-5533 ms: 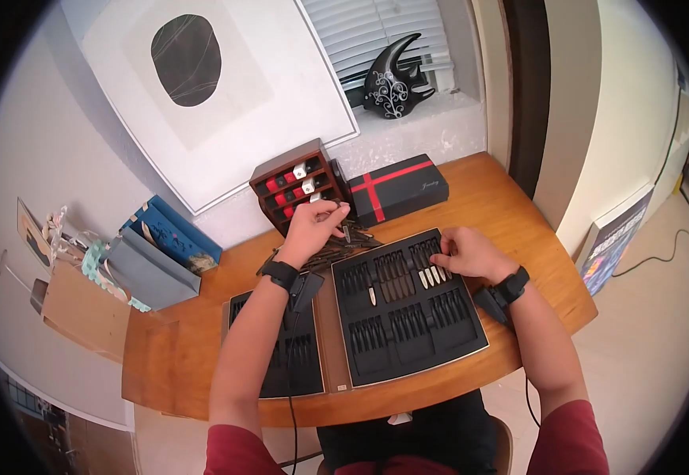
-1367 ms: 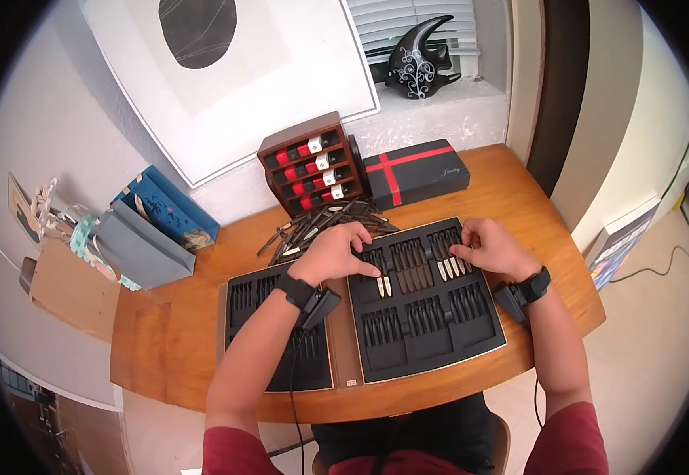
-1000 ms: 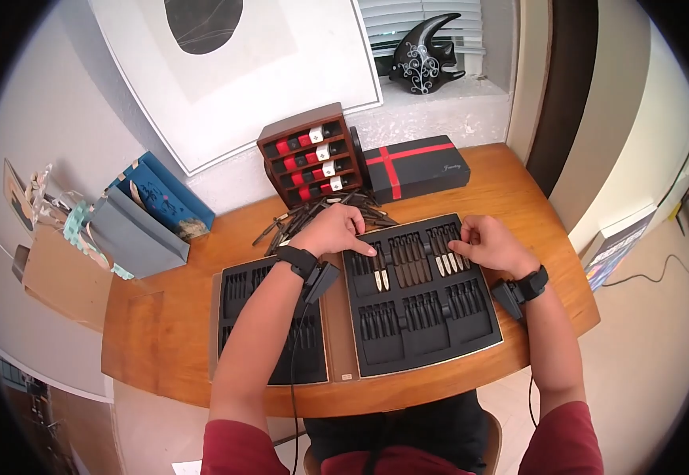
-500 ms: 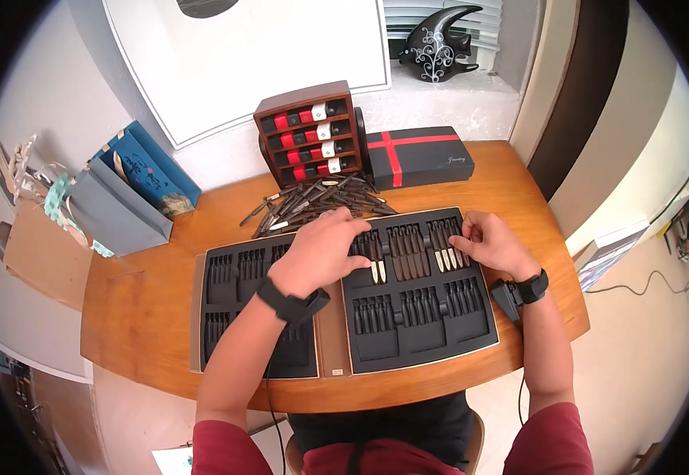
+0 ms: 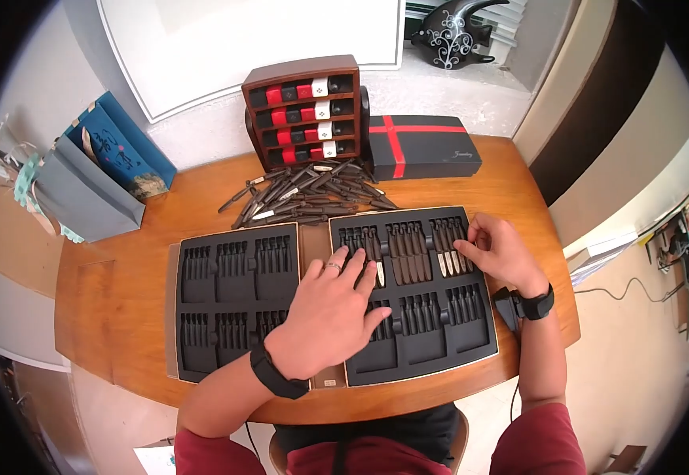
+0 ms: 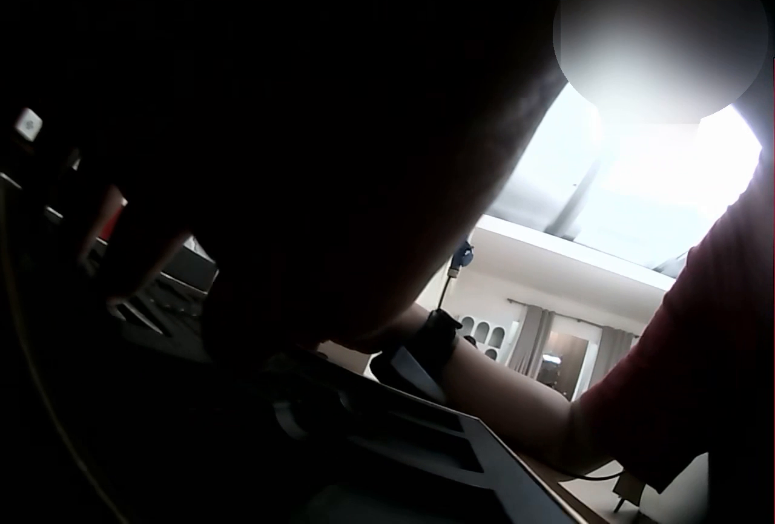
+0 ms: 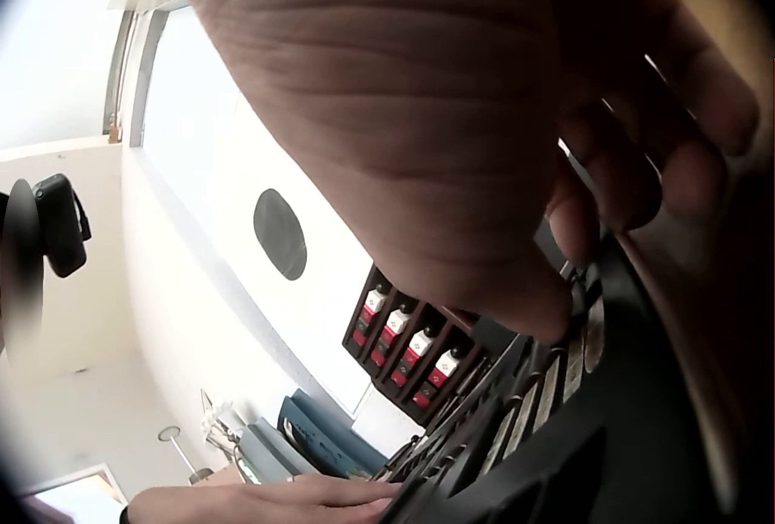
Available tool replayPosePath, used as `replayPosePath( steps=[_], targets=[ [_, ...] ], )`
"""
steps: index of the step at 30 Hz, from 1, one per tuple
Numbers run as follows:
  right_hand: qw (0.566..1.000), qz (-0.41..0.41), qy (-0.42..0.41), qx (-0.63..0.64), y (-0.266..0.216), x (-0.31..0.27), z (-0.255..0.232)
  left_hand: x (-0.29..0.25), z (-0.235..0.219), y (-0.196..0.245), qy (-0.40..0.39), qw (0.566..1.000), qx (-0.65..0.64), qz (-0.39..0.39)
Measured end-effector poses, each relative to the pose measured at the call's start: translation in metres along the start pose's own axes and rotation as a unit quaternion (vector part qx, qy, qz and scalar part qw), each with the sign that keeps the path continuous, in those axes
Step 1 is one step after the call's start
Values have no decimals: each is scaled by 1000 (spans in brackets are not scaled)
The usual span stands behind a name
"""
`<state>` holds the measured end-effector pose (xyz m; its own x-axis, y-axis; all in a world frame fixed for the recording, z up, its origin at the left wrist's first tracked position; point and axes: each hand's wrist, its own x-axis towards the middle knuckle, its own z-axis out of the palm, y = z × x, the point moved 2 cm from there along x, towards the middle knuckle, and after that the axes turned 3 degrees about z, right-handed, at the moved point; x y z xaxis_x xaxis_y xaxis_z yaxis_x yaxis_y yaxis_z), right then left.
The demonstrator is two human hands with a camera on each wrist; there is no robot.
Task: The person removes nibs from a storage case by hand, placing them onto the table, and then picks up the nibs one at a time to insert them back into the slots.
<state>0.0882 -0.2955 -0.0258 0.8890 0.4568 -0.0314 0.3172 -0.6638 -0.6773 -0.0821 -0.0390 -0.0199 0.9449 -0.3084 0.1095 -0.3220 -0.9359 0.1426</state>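
Note:
Slim dark-brown and pale-ended pieces (image 5: 410,261), their kind unclear, lie in the upper compartments of the right black tray (image 5: 408,355). My left hand (image 5: 328,321) spreads its fingers over the tray's left side, fingertips at the pieces in the upper-left compartment, partly covering them. At the tray's upper right corner is my right hand (image 5: 505,252), fingers bent and thumb tip beside the pale pieces (image 5: 447,263). In the right wrist view, thumb and forefinger come close together at the end of the row; I cannot tell whether they pinch anything. The left wrist view is mostly dark.
A loose heap of similar pieces (image 5: 305,194) lies behind the trays. The left black tray (image 5: 237,299) has rows of slots. At the back stand a wooden rack (image 5: 301,71) and a dark box with red ribbon (image 5: 431,150). Paper bags (image 5: 87,194) stand on the left.
My left hand went from the heap to the upper-left compartment, where a second pale piece appeared. It has since drawn nearer and spread its fingers. My right hand stays at the tray's right side.

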Motion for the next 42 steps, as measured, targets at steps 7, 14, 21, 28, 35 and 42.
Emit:
replayPosePath(
  steps=[7,14,21,28,35,42],
  targets=[
    [992,-78,72,-71,-44,-5,-6,-1,2,5,15,1000,-13,-1],
    [976,-193,-79,-65,-91,50,27,-7,-2,15,3,1000,-23,0],
    [969,-176,-154,-75,-95,101,63,-6,-1,18,-27,999,-24,4],
    [968,-115,-202,-96,-107,108,64,-5,-3,18,-34,999,-17,11],
    [960,-70,-259,-78,-110,116,67,-6,-1,17,-24,999,-22,12],
    [959,-76,-237,-132,-121,112,71,-6,-3,17,-28,999,-27,21]
  ],
)
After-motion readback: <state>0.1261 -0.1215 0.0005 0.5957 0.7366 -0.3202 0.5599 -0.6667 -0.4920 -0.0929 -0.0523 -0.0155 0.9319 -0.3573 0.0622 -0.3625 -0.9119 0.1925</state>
